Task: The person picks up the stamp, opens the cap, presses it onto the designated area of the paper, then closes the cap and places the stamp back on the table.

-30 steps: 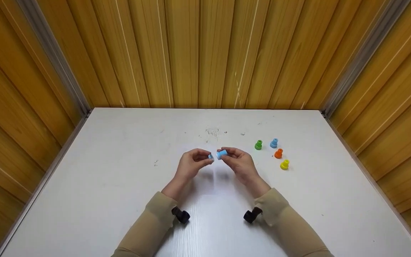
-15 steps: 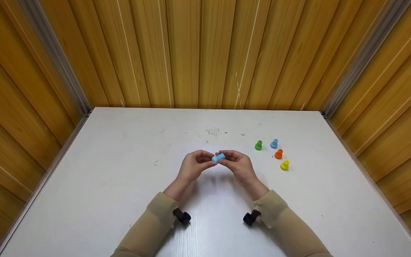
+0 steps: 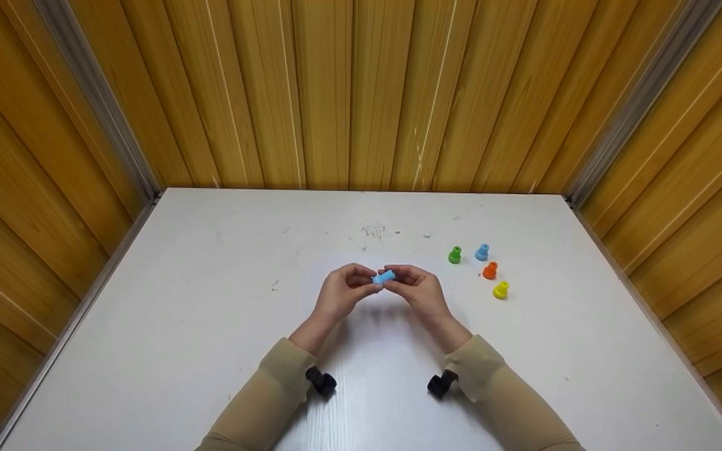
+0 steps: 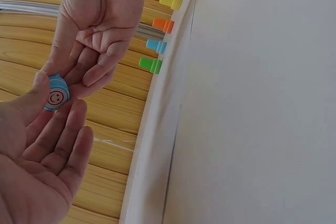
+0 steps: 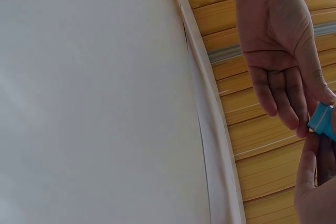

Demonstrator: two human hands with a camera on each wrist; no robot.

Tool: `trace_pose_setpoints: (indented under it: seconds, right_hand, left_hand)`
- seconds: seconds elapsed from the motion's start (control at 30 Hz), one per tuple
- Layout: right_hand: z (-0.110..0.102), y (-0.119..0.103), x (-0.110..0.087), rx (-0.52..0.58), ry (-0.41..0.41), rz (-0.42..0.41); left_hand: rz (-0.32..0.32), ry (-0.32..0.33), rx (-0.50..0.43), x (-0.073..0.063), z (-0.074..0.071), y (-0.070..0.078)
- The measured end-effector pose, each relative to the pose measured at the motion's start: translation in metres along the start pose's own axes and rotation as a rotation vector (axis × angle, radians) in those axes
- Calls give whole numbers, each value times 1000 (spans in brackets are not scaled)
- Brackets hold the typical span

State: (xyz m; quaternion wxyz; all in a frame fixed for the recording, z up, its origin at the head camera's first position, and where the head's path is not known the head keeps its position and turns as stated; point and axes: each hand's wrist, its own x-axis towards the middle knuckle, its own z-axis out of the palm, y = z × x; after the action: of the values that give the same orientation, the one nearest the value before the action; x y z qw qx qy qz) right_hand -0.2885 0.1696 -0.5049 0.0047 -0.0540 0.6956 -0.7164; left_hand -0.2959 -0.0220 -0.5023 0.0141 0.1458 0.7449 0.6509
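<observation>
Both hands meet over the middle of the table, with a small light-blue toy stamp [image 3: 384,277] between their fingertips. My left hand [image 3: 339,292] pinches its left end between thumb and fingers. The other end is pinched by my right hand [image 3: 422,294]. In the left wrist view the round end of the stamp [image 4: 56,97] shows a smiley face inside a red ring. Only part of the blue stamp [image 5: 321,118] shows at the right edge of the right wrist view, partly covered by fingers.
Right of the hands stand a green stamp [image 3: 455,255], another light-blue stamp [image 3: 482,252], an orange stamp [image 3: 490,270] and a yellow stamp [image 3: 501,290]. A faint white sheet [image 3: 380,329] lies under the hands on the white table [image 3: 198,300]. Wood-patterned walls [image 3: 323,94] enclose it.
One second ago the hands were apart, the left with a small blue piece like a cap, the right with the blue stamp. They came together, and the two pieces now meet as one.
</observation>
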Motion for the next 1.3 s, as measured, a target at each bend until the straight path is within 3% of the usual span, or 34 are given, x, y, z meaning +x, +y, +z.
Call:
trace_pose_setpoints:
  seconds: [0.23, 0.5, 0.7, 0.97, 1.3]
  right_hand:
    - [-5, -3, 4, 3, 7, -20]
    - [-24, -12, 9, -97, 29, -25]
    - [-54, -23, 16, -206, 82, -35]
    - [-99, -30, 23, -241, 188, -48]
    - [-129, -13, 26, -513, 266, 53]
  left_hand:
    - [-62, -48, 145, 3, -10, 3]
    - [-198, -6, 479, 5, -33, -1]
    - [-293, -111, 722, 4, -39, -3]
    - [-363, -196, 817, 4, -40, -6]
    - [-355, -209, 824, 2, -39, -7]
